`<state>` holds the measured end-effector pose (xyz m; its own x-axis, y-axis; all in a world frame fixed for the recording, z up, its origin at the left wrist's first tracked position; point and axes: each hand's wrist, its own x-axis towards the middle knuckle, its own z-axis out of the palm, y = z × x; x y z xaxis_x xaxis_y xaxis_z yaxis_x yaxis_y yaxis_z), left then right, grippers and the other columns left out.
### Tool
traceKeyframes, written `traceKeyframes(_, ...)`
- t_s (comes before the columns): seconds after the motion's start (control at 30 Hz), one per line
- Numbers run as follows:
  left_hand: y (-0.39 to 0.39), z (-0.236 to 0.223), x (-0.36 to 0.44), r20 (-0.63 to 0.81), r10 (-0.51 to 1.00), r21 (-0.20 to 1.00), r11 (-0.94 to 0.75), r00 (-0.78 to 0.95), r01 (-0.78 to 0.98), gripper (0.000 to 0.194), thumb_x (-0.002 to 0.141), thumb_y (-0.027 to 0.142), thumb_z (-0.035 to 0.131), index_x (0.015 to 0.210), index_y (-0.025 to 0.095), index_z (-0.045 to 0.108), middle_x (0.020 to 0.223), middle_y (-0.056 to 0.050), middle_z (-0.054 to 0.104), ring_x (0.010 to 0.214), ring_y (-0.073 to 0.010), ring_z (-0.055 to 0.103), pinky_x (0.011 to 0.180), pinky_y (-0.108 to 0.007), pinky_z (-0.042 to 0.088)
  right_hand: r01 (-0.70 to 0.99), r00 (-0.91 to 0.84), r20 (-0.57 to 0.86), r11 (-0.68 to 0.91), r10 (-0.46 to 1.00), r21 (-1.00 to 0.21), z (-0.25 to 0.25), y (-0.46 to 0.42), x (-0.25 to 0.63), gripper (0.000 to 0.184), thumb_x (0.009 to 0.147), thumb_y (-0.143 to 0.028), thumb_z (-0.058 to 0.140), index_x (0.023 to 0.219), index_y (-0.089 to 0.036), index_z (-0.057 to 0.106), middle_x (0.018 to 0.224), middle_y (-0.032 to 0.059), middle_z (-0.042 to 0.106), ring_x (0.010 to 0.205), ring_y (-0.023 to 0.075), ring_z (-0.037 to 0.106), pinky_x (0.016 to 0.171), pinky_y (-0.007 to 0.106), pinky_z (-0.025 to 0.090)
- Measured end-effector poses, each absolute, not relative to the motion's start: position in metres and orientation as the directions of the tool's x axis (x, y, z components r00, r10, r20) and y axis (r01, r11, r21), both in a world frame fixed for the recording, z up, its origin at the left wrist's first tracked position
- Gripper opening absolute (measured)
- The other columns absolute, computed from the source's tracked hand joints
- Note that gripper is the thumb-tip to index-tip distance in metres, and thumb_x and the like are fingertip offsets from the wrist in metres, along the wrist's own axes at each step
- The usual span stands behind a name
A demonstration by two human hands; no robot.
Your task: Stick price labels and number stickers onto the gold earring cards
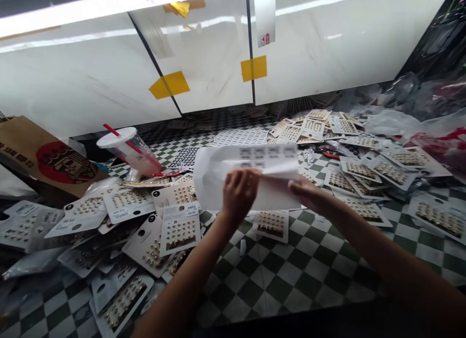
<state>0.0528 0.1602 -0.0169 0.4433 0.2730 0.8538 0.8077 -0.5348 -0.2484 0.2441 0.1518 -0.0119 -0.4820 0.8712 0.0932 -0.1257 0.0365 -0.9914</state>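
Note:
A white sticker sheet [214,175] with rows of dark printed labels is held up over the checkered surface, bent and slightly blurred. My right hand [307,191] grips its right edge, thumb in front. In front of the sheet's middle, my left hand [240,190] is closed in a pinch at the lower row of labels; its fingertips are blurred, and I cannot tell if a loose label is between them. Just below the sheet lies a card of gold-coloured earrings [271,225]. A small white piece [242,247] lies near my left wrist.
Earring cards pile up at left [180,228] and right [367,173]. A lidded plastic cup [140,156] with a red straw stands by a brown paper bag [47,158]. Another printed sheet [240,136] lies behind. White panels [204,51] form the back; plastic bags [437,129] lie right.

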Motion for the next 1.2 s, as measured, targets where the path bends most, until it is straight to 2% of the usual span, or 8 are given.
traceKeyframes(0.07, 0.155, -0.018, 0.061, 0.801, 0.341, -0.205, -0.617, 0.493, 0.760, 0.007, 0.088, 0.014, 0.051, 0.093, 0.017, 0.056, 0.089, -0.006, 0.064, 0.084, -0.0188, 0.056, 0.074, -0.029, 0.041, -0.162, -0.453, -0.028, -0.113, 0.891, -0.980, -0.014, 0.149, 0.242, 0.054, 0.068, -0.050, 0.071, 0.111, -0.020, 0.065, 0.095, 0.0084, 0.070, 0.084, 0.0216, 0.066, 0.075, 0.035, 0.052)
traceKeyframes(0.17, 0.153, -0.020, 0.065, 0.726, 0.529, 0.039, -0.669, 0.438, 0.743, 0.015, 0.090, 0.025, 0.051, 0.101, 0.016, 0.053, 0.100, -0.008, 0.062, 0.093, -0.0209, 0.055, 0.079, -0.030, 0.044, -0.155, -0.353, -0.084, -0.147, 0.932, -0.977, -0.019, 0.151, 0.242, 0.038, 0.071, -0.038, 0.070, 0.104, -0.020, 0.069, 0.094, 0.0067, 0.072, 0.084, 0.0204, 0.066, 0.076, 0.035, 0.052)
traceKeyframes(0.43, 0.161, -0.009, 0.052, 0.507, 0.732, 0.422, -0.671, 0.455, 0.609, 0.007, 0.083, 0.022, 0.061, 0.088, 0.018, 0.058, 0.089, -0.005, 0.061, 0.086, -0.0194, 0.056, 0.073, -0.031, 0.046, 0.136, -0.415, 0.172, 0.247, 0.893, -0.959, -0.020, 0.159, 0.243, 0.022, 0.078, -0.029, 0.056, 0.090, -0.026, 0.074, 0.102, 0.0011, 0.071, 0.103, 0.0240, 0.061, 0.099, 0.045, 0.041)
traceKeyframes(0.53, 0.165, -0.005, 0.047, 0.505, 0.742, 0.484, -0.666, 0.441, 0.567, 0.005, 0.082, 0.017, 0.061, 0.079, 0.018, 0.057, 0.081, -0.003, 0.060, 0.078, -0.0166, 0.057, 0.069, -0.029, 0.047, 0.123, -0.431, 0.186, 0.262, 0.883, -0.957, -0.019, 0.157, 0.243, 0.021, 0.078, -0.028, 0.056, 0.090, -0.025, 0.073, 0.102, 0.0019, 0.071, 0.103, 0.0229, 0.061, 0.101, 0.045, 0.040)
traceKeyframes(0.73, 0.170, -0.006, 0.041, 0.625, 0.780, 0.634, -0.497, -0.014, 0.593, 0.011, 0.089, 0.022, 0.051, 0.079, 0.017, 0.051, 0.079, -0.002, 0.057, 0.072, -0.0125, 0.056, 0.064, -0.025, 0.049, 0.051, -0.245, -0.039, -0.028, 0.969, -0.998, -0.027, 0.158, 0.236, 0.027, 0.079, -0.033, 0.058, 0.101, -0.018, 0.066, 0.092, 0.0073, 0.071, 0.083, 0.0206, 0.067, 0.078, 0.040, 0.055)
traceKeyframes(0.93, 0.164, -0.018, 0.052, 0.765, 0.617, 0.273, -0.567, 0.182, 0.777, 0.014, 0.090, 0.023, 0.049, 0.077, 0.017, 0.050, 0.073, -0.003, 0.055, 0.066, -0.0133, 0.052, 0.055, -0.025, 0.043, 0.210, 0.021, 0.044, 0.039, 0.999, -0.977, -0.024, 0.164, 0.244, 0.055, 0.076, -0.041, 0.065, 0.122, -0.017, 0.045, 0.104, 0.0134, 0.063, 0.089, 0.0242, 0.061, 0.077, 0.042, 0.052)
traceKeyframes(1.1, 0.148, -0.027, 0.068, 0.756, 0.469, -0.098, -0.609, 0.457, 0.787, 0.018, 0.090, 0.018, 0.046, 0.073, 0.018, 0.051, 0.069, -0.004, 0.056, 0.066, -0.0162, 0.052, 0.056, -0.028, 0.038, 0.175, -0.242, 0.073, 0.118, 0.968, -0.978, -0.015, 0.151, 0.231, 0.034, 0.079, -0.051, 0.058, 0.076, -0.017, 0.056, 0.071, 0.0036, 0.062, 0.068, 0.0166, 0.062, 0.067, 0.034, 0.053)
traceKeyframes(1.2, 0.143, -0.030, 0.073, 0.721, 0.476, -0.129, -0.623, 0.504, 0.772, 0.016, 0.091, 0.018, 0.045, 0.077, 0.018, 0.053, 0.072, -0.005, 0.057, 0.070, -0.0179, 0.053, 0.062, -0.030, 0.040, 0.131, -0.262, 0.110, 0.149, 0.959, -0.980, -0.017, 0.147, 0.225, 0.035, 0.081, -0.050, 0.054, 0.069, -0.017, 0.052, 0.067, 0.0017, 0.060, 0.069, 0.0152, 0.063, 0.071, 0.033, 0.053)
